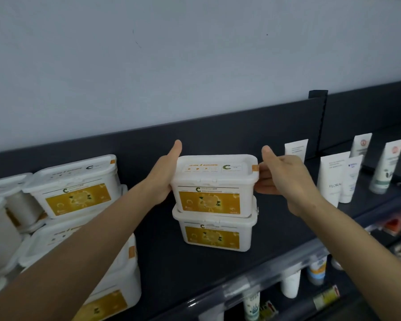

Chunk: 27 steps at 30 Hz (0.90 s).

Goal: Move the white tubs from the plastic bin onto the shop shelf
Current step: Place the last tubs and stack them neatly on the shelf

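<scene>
1. Shop shelf (276, 218): dark surface with a dark back panel, below a pale wall.
2. Stacked white tubs (77, 195): grouped at the shelf's left end.
3. Upper tub (214, 181): seated on a lower tub (215, 232) at mid-shelf, yellow labels facing front.
4. Left hand (162, 177): palm flat against the upper tub's left side, thumb raised.
5. Right hand (285, 177): fingers (262, 179) curled at the tub's right rim, thumb up; contact cannot be confirmed.
6. White tubes (333, 179): standing further right.
</scene>
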Tool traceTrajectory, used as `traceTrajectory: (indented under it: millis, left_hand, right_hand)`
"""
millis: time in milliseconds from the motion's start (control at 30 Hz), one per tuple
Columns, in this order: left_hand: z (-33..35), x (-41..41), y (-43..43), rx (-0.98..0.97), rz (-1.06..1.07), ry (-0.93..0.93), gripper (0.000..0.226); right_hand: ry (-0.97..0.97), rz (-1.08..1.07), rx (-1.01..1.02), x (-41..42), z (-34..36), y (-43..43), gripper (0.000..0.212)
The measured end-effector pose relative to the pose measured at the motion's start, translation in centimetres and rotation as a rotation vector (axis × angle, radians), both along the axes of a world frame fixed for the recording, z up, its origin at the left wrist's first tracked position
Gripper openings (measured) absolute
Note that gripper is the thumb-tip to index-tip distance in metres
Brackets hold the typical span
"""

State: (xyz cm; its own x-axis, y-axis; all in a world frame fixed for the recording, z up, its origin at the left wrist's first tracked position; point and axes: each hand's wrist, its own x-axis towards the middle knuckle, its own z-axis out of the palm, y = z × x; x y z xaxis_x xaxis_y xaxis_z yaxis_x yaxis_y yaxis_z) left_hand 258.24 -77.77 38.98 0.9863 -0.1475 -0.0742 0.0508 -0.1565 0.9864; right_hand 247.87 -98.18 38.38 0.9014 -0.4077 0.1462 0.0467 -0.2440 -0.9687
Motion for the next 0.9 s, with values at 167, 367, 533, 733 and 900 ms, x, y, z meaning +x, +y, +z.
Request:
traceTrajectory:
  millis: [167, 367, 533, 733, 900]
  left_hand:
    - [0.7, -0.4, 0.4, 0.036, -0.048, 0.043, 0.081]
    - [0.8, 0.4, 1.1, -0.027, 0.009, 0.056, 0.07]
    - [0.4, 1.1, 2.3, 0.067, 0.076, 0.019, 0.054]
    - [-0.3, -0.1, 2.1, 0.305, 0.053, -0.141, 0.026]
    - [-0.6, -1.3, 1.8, 0.196, 0.094, -0.039, 0.035]
  right_hand:
    - [0.047, -0.013, 0.073, 1.5, -0.7, -1.6, 0.043]
    - [0.251, 0.074, 0.446, 5.6, -3.7, -3.5, 0.045]
    - [0.243, 0.098, 0.497, 7.8, -4.3, -4.1, 0.044]
    - [0.188, 0.12, 0.345, 8.1, -4.2, -4.1, 0.039]
    - [0.135, 0.147, 0.28, 4.1, -3.8, -2.8, 0.042]
